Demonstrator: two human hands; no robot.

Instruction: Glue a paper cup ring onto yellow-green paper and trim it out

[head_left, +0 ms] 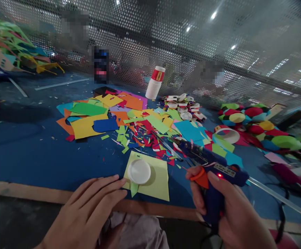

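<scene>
My right hand [218, 200] is wrapped round the handle of a blue hot glue gun [204, 154] with an orange trigger, a red light and a clear glue stick [275, 195] out of its back. The nozzle points left, above the paper scraps. My left hand [96, 200] lies with fingers stretched out at the table's front edge, fingertips at the left side of a pale yellow paper sheet [158, 176]. On that sheet rests a round white cup base [139, 171]. A small green piece with two dark eye dots [138, 156] shows above it, and a pointed green strip [134, 189] below.
Coloured paper scraps [88, 126] cover the middle of the blue table [23, 148]. Stacked paper cups [154, 84] stand behind, beside a heap of cut cup pieces [184, 107]. Colourful paper work [256, 117] lies at right. A perforated metal screen [140, 45] rises at the back.
</scene>
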